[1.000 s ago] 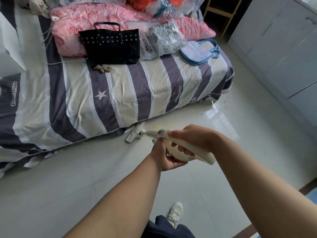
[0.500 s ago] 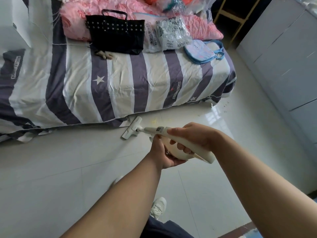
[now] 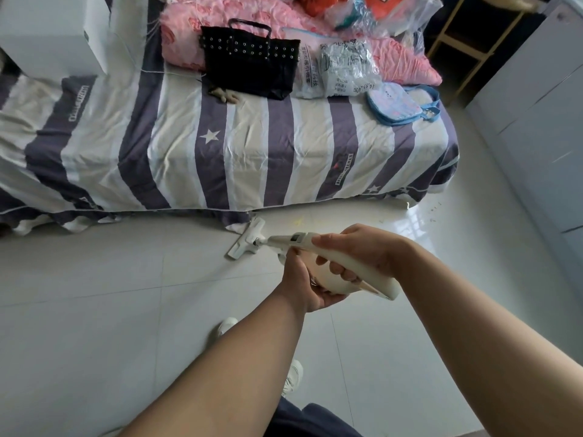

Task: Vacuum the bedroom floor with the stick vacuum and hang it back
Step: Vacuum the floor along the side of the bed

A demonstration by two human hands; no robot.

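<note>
I hold a cream stick vacuum (image 3: 293,240) with both hands, seen almost end-on. My right hand (image 3: 362,253) wraps the top of its handle. My left hand (image 3: 307,288) cups the body from below. The white floor head (image 3: 247,239) lies flat on the pale tiled floor (image 3: 110,294), right at the hanging edge of the striped bedsheet. Small yellow and dark bits of debris (image 3: 298,220) lie on the tiles just right of the head and further right near the bed's corner.
A bed (image 3: 252,152) with a purple-and-white striped cover fills the upper view; a black bag (image 3: 249,64), plastic packages, a blue pouch and a pink quilt lie on it. White cabinets (image 3: 542,105) stand at the right. My white shoes (image 3: 291,376) are below.
The floor head slid along the bed's edge and out from under the sheet onto open tile. My view shifted left along the bed and my feet stepped. Both hands kept their grip.
</note>
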